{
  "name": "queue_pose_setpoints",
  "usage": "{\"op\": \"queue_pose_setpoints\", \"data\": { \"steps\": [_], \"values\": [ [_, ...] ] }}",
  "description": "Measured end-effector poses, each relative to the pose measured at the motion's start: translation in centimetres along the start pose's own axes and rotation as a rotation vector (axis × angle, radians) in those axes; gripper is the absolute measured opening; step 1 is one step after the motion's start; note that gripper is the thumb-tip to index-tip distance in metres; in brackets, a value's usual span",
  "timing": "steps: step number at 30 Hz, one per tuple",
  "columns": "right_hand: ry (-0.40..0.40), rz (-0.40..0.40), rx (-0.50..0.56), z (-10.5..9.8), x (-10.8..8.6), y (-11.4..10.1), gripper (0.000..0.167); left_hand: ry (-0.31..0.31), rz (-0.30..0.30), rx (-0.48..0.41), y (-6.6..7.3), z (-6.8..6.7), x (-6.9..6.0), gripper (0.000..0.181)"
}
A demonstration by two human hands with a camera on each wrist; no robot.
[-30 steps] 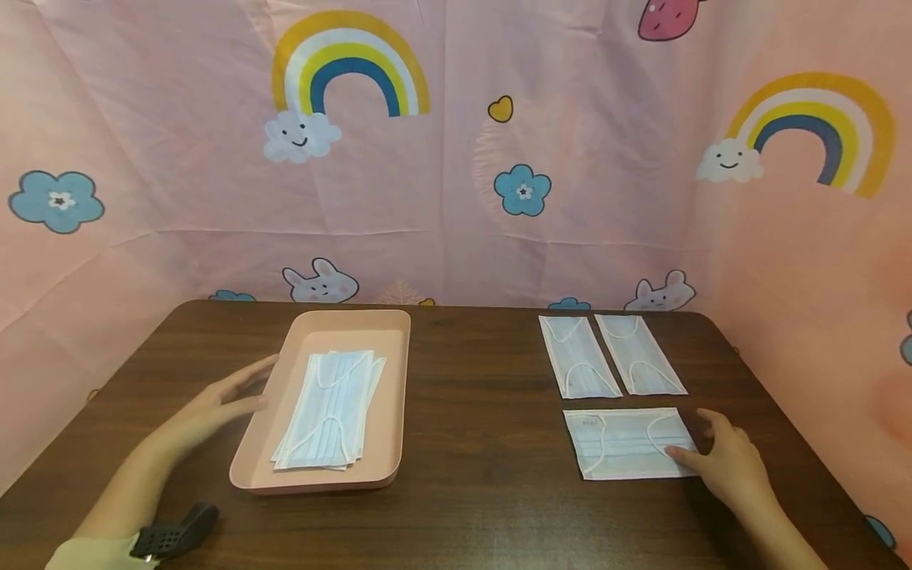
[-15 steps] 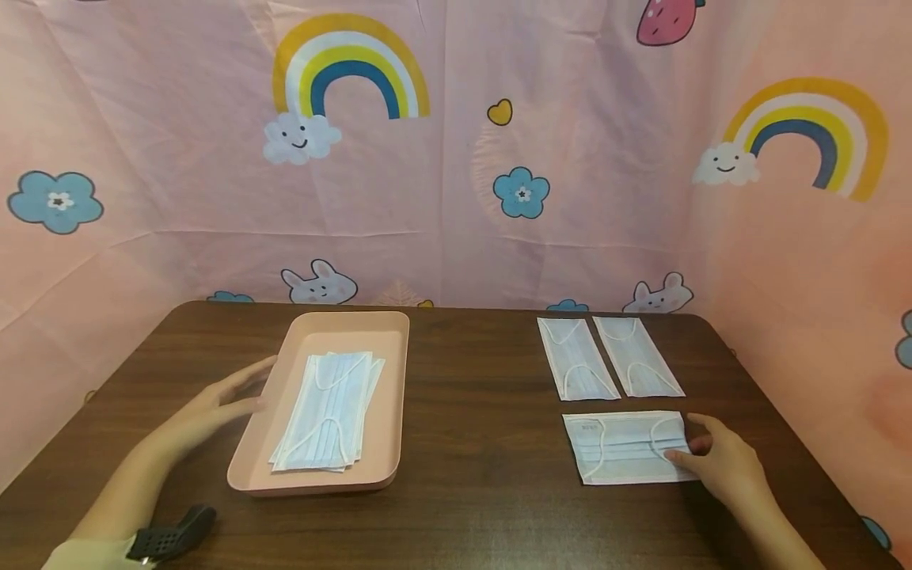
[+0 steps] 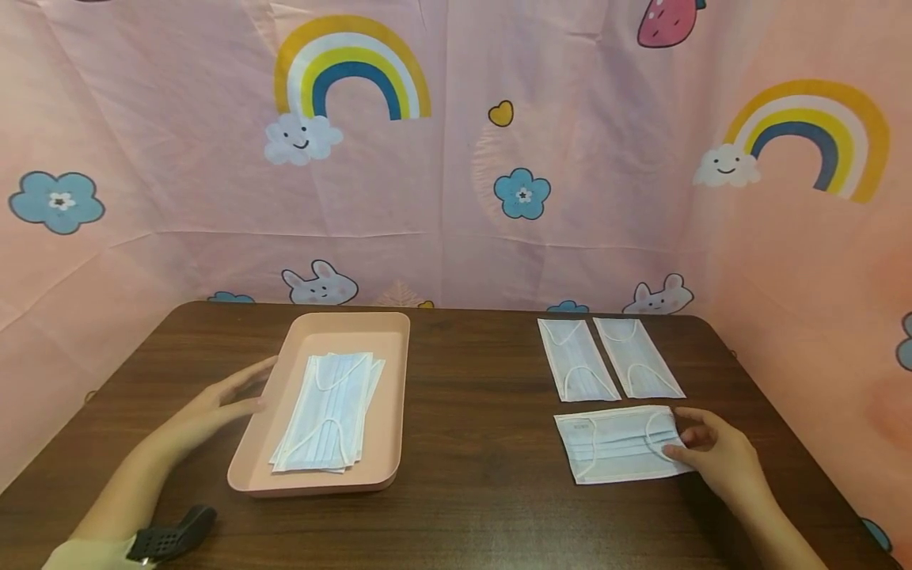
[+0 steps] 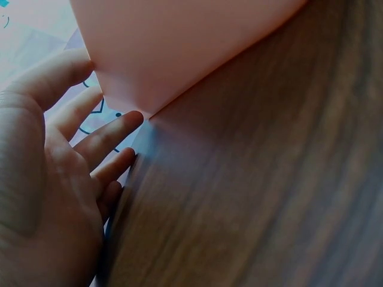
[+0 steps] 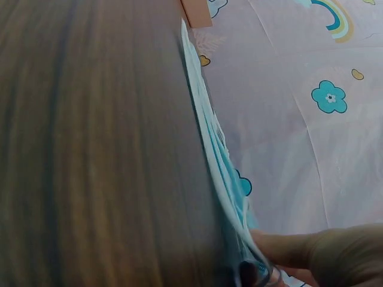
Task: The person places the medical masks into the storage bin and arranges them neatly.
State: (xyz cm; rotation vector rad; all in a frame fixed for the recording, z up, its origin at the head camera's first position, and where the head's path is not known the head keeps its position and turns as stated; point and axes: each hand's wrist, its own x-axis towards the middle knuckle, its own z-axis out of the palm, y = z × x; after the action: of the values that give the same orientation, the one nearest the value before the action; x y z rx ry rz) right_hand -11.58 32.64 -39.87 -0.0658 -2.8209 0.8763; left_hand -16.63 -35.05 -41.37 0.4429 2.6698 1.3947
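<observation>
My right hand (image 3: 723,455) pinches the right end of a pale blue face mask (image 3: 623,445) between thumb and fingers. That end is lifted slightly off the table, and in the right wrist view the mask (image 5: 212,137) is seen edge-on with its pleats bunched near the thumb. At the left, my left hand (image 3: 214,404) touches the outer side of a pink tray (image 3: 388,467) with its fingers spread and relaxed. Inside the tray lies a small overlapping stack of face masks (image 3: 324,412), ear loops on top.
Two more face masks lie side by side behind the held one: a left mask (image 3: 579,360) and a right mask (image 3: 639,358). Everything stands on a dark wooden table (image 3: 477,507). A pink printed cloth (image 3: 456,261) hangs behind it and at both sides.
My right hand has closed its pinch on the near mask's right end, raised that end a little and shifted the mask slightly left. The left hand and tray have stayed put.
</observation>
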Motion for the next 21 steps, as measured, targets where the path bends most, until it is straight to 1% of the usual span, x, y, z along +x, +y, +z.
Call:
{"op": "queue_pose_setpoints", "data": {
  "steps": [5,12,17,21],
  "values": [
    [-0.015,0.008,0.079,0.21,0.03,0.16,0.063,-0.005,-0.002,0.002,-0.01,-0.06,0.02,0.065],
    [-0.053,0.069,0.242,0.34,0.02,0.41,0.063,0.002,-0.015,0.065,0.09,-0.11,-0.11,0.064],
    [-0.065,0.084,0.279,0.23,0.20,0.44,0.061,0.010,0.001,0.062,0.15,-0.14,-0.21,0.063],
    [-0.072,0.085,0.274,0.03,0.09,0.39,0.057,0.008,0.016,0.046,0.14,-0.12,-0.21,0.063]
  ]
}}
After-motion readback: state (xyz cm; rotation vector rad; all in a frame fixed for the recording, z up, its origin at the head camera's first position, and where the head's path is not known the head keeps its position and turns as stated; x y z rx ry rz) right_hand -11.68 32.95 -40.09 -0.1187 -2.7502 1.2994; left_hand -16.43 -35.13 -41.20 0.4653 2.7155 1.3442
